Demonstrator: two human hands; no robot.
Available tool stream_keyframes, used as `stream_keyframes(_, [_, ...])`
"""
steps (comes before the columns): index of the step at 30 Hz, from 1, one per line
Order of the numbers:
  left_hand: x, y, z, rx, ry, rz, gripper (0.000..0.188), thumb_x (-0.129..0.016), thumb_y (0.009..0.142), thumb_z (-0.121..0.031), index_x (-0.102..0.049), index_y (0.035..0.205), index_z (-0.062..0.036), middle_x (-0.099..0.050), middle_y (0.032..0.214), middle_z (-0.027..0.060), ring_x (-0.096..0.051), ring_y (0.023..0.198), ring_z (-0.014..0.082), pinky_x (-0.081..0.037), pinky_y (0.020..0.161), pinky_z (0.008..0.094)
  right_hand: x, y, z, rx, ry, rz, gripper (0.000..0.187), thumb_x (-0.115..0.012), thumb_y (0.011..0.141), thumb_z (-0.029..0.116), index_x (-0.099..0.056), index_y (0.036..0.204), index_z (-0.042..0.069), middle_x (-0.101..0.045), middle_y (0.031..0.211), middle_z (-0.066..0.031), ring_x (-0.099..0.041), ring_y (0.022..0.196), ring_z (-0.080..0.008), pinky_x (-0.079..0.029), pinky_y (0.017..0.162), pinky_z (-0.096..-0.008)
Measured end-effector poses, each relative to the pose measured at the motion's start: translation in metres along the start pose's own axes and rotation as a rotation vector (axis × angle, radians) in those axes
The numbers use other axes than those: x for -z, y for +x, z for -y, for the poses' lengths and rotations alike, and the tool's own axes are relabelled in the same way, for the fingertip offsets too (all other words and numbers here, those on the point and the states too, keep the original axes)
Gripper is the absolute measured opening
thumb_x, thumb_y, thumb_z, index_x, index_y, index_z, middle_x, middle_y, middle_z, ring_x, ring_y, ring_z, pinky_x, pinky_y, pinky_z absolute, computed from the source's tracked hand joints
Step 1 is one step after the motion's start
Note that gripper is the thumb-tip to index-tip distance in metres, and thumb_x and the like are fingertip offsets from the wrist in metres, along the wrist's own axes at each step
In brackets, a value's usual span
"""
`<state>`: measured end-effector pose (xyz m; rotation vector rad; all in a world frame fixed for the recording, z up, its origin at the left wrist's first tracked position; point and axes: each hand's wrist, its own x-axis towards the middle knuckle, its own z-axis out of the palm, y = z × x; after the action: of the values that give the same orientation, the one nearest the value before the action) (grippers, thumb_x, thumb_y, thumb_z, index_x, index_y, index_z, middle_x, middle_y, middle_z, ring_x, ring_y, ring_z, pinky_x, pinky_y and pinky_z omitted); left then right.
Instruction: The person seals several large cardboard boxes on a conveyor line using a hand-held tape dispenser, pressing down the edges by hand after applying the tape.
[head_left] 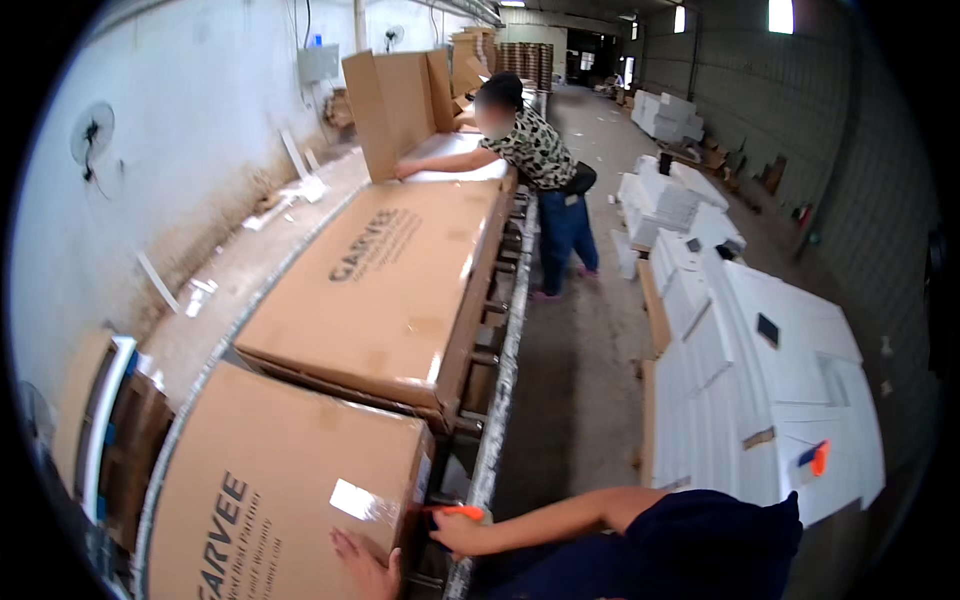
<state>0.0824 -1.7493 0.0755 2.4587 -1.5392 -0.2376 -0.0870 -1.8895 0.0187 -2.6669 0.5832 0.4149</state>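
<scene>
Near carton [300, 450] lies flat on the roller conveyor [508, 345], lower left of view, its near end cut off by the picture's edge. Left hand [368, 572] rests palm-down on its top near the right edge; grip spread, thumb apart from fingers, pinching nothing. Right hand [458, 535] is beside the carton's right side, grip apparently closed round an orange tool [460, 511]; its exact kind is unclear.

Handling, by judgement: carton broad and probably heavy if filled; board stiff, corners liable to crush. Shiny tape along the edge may feel slick. Best hold likely flat palms against opposite sides or under the lower edges; rollers should ease sliding.

Around: second carton [375, 285] sits just beyond, only a narrow gap between, blocking forward travel. Farther on, a co-worker [545, 150] leans over the line, one arm reaching to an open carton [400, 105] with raised flaps. Conveyor's side rail runs close by the right hand, tight for the knuckles. Right, across the aisle: stacked white panels [745, 340], an orange-and-blue object [818, 458] on top. Wall fan [93, 133] at left.
</scene>
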Motion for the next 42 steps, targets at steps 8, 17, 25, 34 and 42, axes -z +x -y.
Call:
stream_keyframes(8, [-0.058, 0.088, -0.081, -0.030, 0.079, -0.064, 0.083, -0.060, 0.082, -0.045, -0.026, 0.140, 0.0046, -0.019, 0.148, 0.0277, -0.015, 0.138, 0.0435, -0.014, 0.110, 0.0571, 0.071, -0.118, -0.167, 0.105, 0.613, -0.273, 0.062, -0.059, 0.078, 0.057, -0.048, 0.132, 0.029, -0.057, 0.097, -0.0197, -0.057, 0.095, -0.0354, -0.048, 0.082, -0.0382])
stream_keyframes(17, [-0.034, 0.177, -0.149, 0.076, -0.122, -0.119, 0.090, -0.062, 0.081, -0.048, -0.021, 0.141, 0.0059, -0.018, 0.148, 0.0290, -0.015, 0.138, 0.0439, -0.014, 0.110, 0.0536, -0.023, -0.316, -0.367, -0.439, 0.644, -0.283, 0.063, -0.070, 0.072, 0.047, -0.056, 0.126, 0.020, -0.061, 0.105, -0.0206, -0.059, 0.098, -0.0341, -0.046, 0.089, -0.0370])
stream_keyframes(25, [-0.051, 0.384, -0.350, -0.136, 0.107, -0.222, 0.098, -0.069, 0.072, -0.054, -0.026, 0.142, 0.0000, -0.023, 0.147, 0.0264, -0.019, 0.137, 0.0411, -0.016, 0.110, 0.0535, 0.018, -0.314, -0.473, -0.583, 1.243, -0.919, 0.056, -0.067, 0.079, 0.022, -0.051, 0.130, 0.007, -0.057, 0.122, -0.0169, -0.054, 0.112, -0.0246, -0.039, 0.098, -0.0325])
stream_keyframes(34, [-0.113, 0.438, -0.353, -0.034, 0.102, -0.235, 0.103, -0.063, 0.068, -0.067, -0.030, 0.141, -0.0013, -0.025, 0.147, 0.0223, -0.019, 0.138, 0.0378, -0.015, 0.109, 0.0570, 0.111, -0.242, -0.579, -0.315, 1.985, -1.069, 0.047, -0.053, 0.090, 0.022, -0.044, 0.131, 0.001, -0.052, 0.128, -0.0114, -0.053, 0.114, -0.0217, -0.042, 0.099, -0.0342])
stream_keyframes(42, [-0.117, 0.441, -0.348, -0.051, 0.119, -0.216, 0.104, -0.066, 0.065, -0.066, -0.031, 0.141, -0.0043, -0.027, 0.147, 0.0203, -0.022, 0.137, 0.0380, -0.015, 0.109, 0.0582, 0.379, -0.141, -0.648, 0.251, 1.619, -1.566, 0.049, -0.052, 0.092, 0.039, -0.048, 0.126, 0.004, -0.053, 0.127, -0.0061, -0.051, 0.116, -0.0168, -0.038, 0.102, -0.0335])
